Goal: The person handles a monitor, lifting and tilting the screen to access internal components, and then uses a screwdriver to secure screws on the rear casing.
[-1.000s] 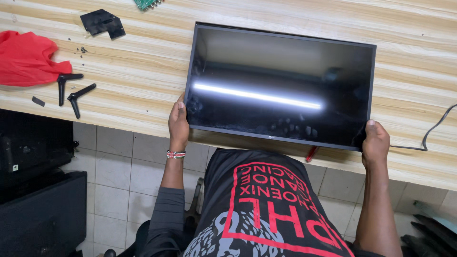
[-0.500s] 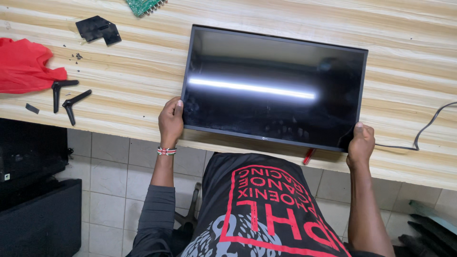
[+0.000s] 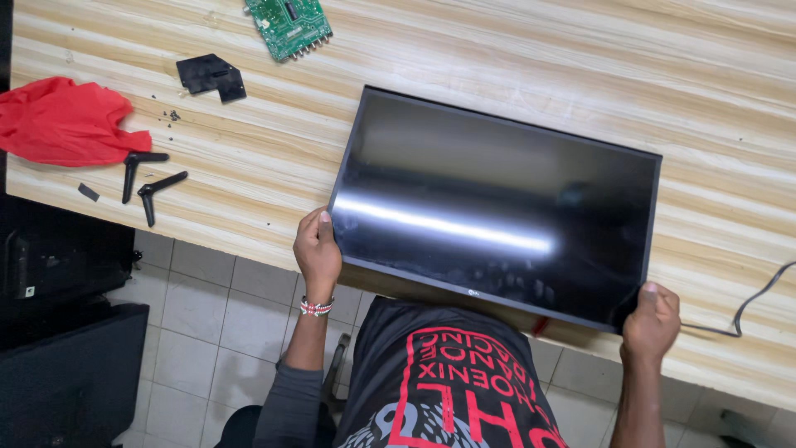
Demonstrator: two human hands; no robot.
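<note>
Both hands, left hand (image 3: 317,249) and right hand (image 3: 651,319), clenched on screen (image 3: 497,207) corners, flat on counter (image 3: 580,66).

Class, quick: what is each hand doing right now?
Left hand: shut on the screen's near left corner.
Right hand: shut on its near right corner.

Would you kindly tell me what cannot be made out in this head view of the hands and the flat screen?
- Back of the flat screen: faces the table, hidden.
- Fingers of the left hand and right hand: partly behind the screen's corners.
- Cable: cut off at the right edge.
- Small dark bits near the black plate: too small to identify.
- Green circuit board: top cut off.
</note>
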